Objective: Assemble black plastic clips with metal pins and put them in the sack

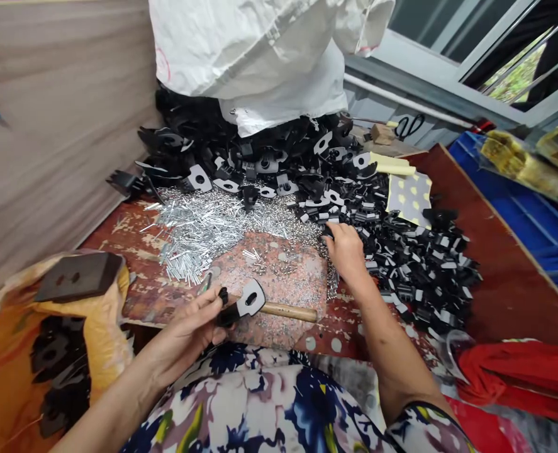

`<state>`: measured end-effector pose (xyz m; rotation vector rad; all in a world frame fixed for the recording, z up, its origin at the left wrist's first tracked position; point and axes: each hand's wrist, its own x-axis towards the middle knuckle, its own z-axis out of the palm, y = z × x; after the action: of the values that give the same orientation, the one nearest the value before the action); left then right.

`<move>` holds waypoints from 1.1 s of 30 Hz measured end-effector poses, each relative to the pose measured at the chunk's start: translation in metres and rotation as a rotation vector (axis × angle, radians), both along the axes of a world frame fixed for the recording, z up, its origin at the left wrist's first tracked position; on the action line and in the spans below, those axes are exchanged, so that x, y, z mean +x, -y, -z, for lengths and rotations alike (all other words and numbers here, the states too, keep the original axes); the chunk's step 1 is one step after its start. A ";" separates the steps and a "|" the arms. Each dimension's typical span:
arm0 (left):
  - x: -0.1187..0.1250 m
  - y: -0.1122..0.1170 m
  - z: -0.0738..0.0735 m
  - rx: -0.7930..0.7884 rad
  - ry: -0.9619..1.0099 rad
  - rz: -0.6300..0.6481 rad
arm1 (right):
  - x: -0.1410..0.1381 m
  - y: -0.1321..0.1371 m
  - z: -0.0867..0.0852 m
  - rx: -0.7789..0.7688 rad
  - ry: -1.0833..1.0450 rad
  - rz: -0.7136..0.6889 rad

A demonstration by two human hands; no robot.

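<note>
My left hand [200, 321] is closed on a black plastic bracket with a grey pad [251, 298] that has an oval hole. The bracket is held tilted above a wooden handle [290, 311], whose left end is hidden behind it. My right hand [345, 251] reaches to the left edge of a heap of small black clips [415, 270]. Its thumb and fingers pinch a small black part [328, 231], mostly covered by the fingertips. Under both hands lies a speckled reddish stone slab [279, 264], with a few metal pins on it.
Silver pins [203, 226] and small metal pieces [302, 229] are piled behind the slab. More black brackets [260, 163] are heaped at the back below a white sack [241, 50]. A yellow bag [104, 327] of black parts stands left; red cloth [519, 377] lies right.
</note>
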<state>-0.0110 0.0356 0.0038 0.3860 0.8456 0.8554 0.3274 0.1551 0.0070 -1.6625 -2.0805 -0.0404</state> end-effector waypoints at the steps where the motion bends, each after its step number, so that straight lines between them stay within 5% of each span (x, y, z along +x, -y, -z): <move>1: 0.001 0.001 0.000 0.007 -0.024 -0.001 | 0.012 -0.010 0.005 0.013 0.083 0.051; 5: 0.001 0.002 -0.001 0.048 -0.171 0.007 | 0.032 -0.020 0.015 -0.001 0.127 0.061; 8: 0.002 0.000 -0.004 0.115 -0.337 -0.020 | 0.018 -0.003 0.003 0.121 0.107 0.110; 11: 0.010 -0.005 -0.007 0.169 -0.408 -0.037 | -0.024 0.025 -0.013 0.231 -0.125 -0.016; 13: 0.019 -0.008 -0.008 0.196 -0.355 -0.025 | -0.062 0.046 -0.016 0.151 -0.367 -0.174; 18: 0.036 -0.012 -0.009 0.266 -0.188 -0.025 | -0.130 0.081 -0.003 0.035 -0.609 -0.318; 26: 0.025 -0.005 -0.002 0.248 -0.135 -0.002 | -0.130 0.097 0.008 -0.025 -0.622 -0.504; 33: 0.018 0.000 0.003 0.364 -0.311 0.057 | -0.124 0.114 0.011 -0.459 -0.904 -0.520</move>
<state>0.0070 0.0359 0.0006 0.8755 0.9595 0.9107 0.2030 0.0409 -0.0037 -0.9672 -1.7488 1.1918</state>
